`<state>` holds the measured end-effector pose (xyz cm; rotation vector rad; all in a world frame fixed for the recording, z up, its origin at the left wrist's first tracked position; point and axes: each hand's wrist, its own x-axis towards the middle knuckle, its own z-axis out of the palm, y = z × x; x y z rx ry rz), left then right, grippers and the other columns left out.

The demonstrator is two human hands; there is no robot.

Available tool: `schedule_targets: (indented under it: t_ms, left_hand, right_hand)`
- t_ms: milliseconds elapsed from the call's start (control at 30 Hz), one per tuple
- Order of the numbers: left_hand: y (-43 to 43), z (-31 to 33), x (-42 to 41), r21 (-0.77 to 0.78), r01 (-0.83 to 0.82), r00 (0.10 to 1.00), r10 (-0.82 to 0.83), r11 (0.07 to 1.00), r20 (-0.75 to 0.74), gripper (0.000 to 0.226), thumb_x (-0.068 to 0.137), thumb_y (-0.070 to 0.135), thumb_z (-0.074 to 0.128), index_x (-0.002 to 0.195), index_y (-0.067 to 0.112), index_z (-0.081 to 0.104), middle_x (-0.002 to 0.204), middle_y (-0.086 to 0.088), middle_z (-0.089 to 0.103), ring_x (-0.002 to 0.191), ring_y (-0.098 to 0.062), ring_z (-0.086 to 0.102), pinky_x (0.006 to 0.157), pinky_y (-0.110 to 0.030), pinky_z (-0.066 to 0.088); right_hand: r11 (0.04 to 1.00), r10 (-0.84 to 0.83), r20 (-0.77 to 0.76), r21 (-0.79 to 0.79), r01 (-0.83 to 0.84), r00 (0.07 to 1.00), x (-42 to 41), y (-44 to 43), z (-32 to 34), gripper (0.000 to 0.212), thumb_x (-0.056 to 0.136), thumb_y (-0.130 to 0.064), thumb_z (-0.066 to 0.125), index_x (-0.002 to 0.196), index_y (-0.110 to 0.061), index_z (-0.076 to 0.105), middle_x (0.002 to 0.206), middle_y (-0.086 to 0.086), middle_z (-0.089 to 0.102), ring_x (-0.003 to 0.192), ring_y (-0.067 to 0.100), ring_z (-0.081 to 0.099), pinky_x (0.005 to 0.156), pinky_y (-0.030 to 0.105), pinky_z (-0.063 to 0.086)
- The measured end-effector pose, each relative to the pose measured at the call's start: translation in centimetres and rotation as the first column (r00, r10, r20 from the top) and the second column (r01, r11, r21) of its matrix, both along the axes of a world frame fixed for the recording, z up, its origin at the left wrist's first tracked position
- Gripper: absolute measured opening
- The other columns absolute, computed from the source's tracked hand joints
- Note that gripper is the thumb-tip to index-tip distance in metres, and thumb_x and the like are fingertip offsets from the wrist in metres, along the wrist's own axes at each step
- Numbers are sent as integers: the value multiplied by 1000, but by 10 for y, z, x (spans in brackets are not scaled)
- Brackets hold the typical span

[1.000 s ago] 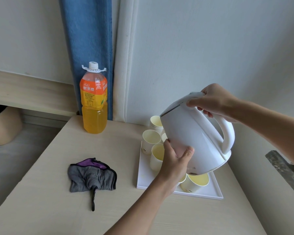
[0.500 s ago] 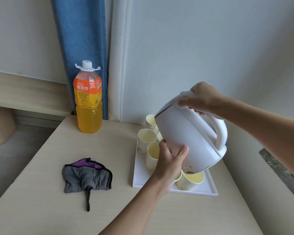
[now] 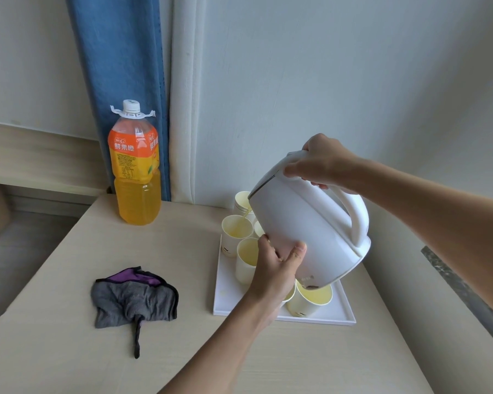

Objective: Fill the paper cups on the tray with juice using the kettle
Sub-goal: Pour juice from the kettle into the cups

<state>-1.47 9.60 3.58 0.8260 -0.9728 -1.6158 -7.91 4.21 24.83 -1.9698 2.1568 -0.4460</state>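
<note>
Right of centre, the right hand (image 3: 322, 163) grips the kettle (image 3: 302, 223) by its handle top and the left hand (image 3: 276, 265) clasps its body, tipping a thin juice stream (image 3: 244, 218) into a paper cup (image 3: 235, 233) at the back left of the tray (image 3: 325, 317), where a slow, steady tilt should prevent spills.

Single head-worn wide-angle view, forward and down, close over table (image 3: 69, 351)

The pale worktop (image 3: 69, 351) carries three items. A juice bottle (image 3: 135, 172) stands upright at the rear left. A crumpled grey cloth (image 3: 134, 300) lies front left. A white tray (image 3: 228, 294) sits right, apart from both.
</note>
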Motion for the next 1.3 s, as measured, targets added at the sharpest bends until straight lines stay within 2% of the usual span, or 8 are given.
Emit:
schedule_targets:
  t_ms: [1133, 1233, 1300]
  left_hand:
    - [3, -1, -5, 4, 34, 999, -34, 999, -14, 68, 78, 43, 76, 135, 24, 45, 134, -5, 68, 123, -23, 67, 104, -58, 54]
    - [3, 0, -5, 3, 33, 999, -33, 999, -11, 67, 78, 44, 76, 135, 25, 46, 134, -4, 68, 123, -23, 67, 104, -58, 54]
    - [4, 0, -5, 1, 29, 1000, -29, 1000, -12, 64, 80, 42, 75, 134, 25, 46, 134, -4, 68, 123, -23, 67, 104, -57, 54]
  right_hand:
    - [1000, 6, -95, -10, -7, 995, -7, -1, -2, 23, 80, -28, 66, 74, -10, 53, 66, 7, 58, 49, 23, 55, 48, 22, 40]
    - [1000, 12, -125, -22, -15, 992, -7, -2, -3, 23, 80, -29, 65, 74, -10, 52, 65, 7, 58, 54, 24, 57, 49, 23, 39]
    - [999, 19, -163, -36, -25, 986, -7, -2, -5, 23, 82, -31, 63, 80, -10, 54, 69, 6, 56, 66, 28, 57, 50, 26, 36]
